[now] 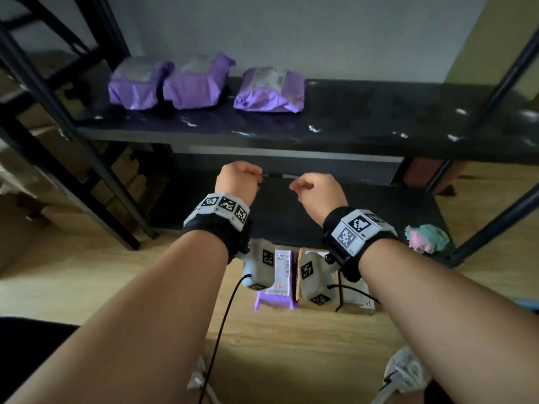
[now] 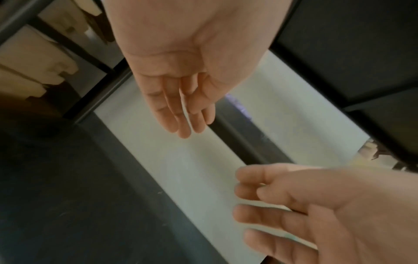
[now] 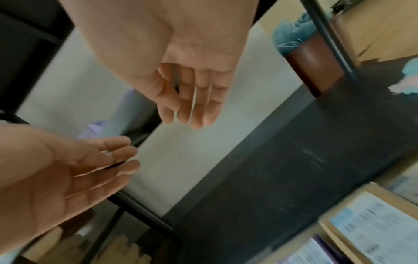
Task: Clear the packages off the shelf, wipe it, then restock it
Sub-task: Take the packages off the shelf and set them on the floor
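Three purple-wrapped packages point(image 1: 137, 83) point(image 1: 195, 83) point(image 1: 269, 90) sit in a row on the left half of the black shelf point(image 1: 364, 118). My left hand point(image 1: 239, 179) and right hand point(image 1: 313, 189) hang side by side below that shelf's front edge, above the lower black board point(image 1: 364, 211). Both wrist views show relaxed fingers point(image 2: 181, 114) point(image 3: 194, 107) with nothing in them. On the wooden floor under my wrists lie a purple package point(image 1: 275, 298) with a white label and a brown cardboard package point(image 1: 355, 295), the latter also in the right wrist view point(image 3: 366, 225).
A pink and teal cloth point(image 1: 427, 239) lies on the lower board's right end. Black frame posts point(image 1: 501, 83) stand at the sides. Cardboard boxes point(image 1: 125, 176) are stacked behind the left frame, and a reddish-brown bin point(image 1: 423, 173) stands at the back right.
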Demonstrator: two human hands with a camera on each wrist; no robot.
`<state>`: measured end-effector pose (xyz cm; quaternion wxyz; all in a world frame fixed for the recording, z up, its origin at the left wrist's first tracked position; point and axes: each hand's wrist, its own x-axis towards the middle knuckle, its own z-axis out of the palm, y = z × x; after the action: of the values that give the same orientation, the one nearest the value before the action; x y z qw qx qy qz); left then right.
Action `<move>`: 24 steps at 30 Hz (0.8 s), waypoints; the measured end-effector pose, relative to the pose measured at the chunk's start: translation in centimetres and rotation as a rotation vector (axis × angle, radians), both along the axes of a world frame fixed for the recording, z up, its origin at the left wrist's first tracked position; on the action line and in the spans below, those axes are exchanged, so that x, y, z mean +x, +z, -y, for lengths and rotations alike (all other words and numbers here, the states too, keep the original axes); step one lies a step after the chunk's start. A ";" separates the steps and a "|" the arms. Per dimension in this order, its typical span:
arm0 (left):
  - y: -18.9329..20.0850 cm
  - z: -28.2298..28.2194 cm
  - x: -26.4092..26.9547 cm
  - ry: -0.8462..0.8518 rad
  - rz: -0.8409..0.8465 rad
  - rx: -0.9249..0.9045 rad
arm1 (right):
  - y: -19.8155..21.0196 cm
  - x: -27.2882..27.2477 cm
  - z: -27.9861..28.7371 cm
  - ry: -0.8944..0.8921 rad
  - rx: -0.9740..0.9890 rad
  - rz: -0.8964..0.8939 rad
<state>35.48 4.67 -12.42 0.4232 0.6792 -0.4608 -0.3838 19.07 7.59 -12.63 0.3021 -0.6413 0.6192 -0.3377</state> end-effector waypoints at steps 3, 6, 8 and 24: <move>3.8 1.4 -0.2 0.039 -0.019 -0.093 | 3.8 0.6 1.4 0.005 -0.109 0.071; 6.7 3.2 0.1 0.095 -0.045 -0.168 | 6.8 1.0 3.3 -0.028 -0.186 0.116; 8.3 4.4 0.2 0.120 0.002 -0.205 | 8.4 1.1 5.0 -0.058 -0.222 0.109; 10.3 12.3 1.7 0.007 0.438 0.028 | 11.3 2.0 16.5 -0.117 0.110 -0.187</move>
<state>37.17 -7.68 -2.11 0.3047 0.7538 -0.5339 -0.2322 21.07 -8.91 -1.30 0.2578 -0.6151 0.6987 -0.2589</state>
